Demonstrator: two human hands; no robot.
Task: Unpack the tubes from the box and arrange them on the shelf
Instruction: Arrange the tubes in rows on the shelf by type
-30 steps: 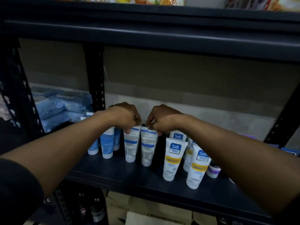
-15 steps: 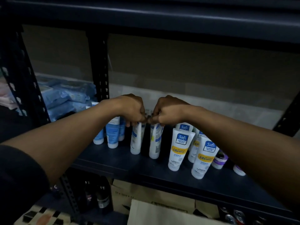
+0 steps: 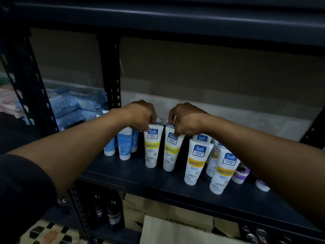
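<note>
Two white Safi tubes with yellow bands stand cap-down, side by side, on the dark shelf (image 3: 140,175). My left hand (image 3: 140,115) pinches the top edge of the left tube (image 3: 152,148). My right hand (image 3: 186,118) pinches the top of the right tube (image 3: 171,152), which leans slightly. Both labels face me. More of the same tubes (image 3: 197,161) stand to the right, one at the front (image 3: 223,171). Blue-and-white tubes (image 3: 124,145) stand to the left.
A black upright post (image 3: 110,76) stands behind the blue tubes. Blue wipe packs (image 3: 70,106) lie on the neighbouring shelf to the left. Small purple-lidded jars (image 3: 241,173) sit at the right. A cardboard box (image 3: 175,221) and dark bottles (image 3: 112,213) are below.
Both tubes have been turned round so that their front labels face me instead of the back or the edge. The view has shifted a little lower.
</note>
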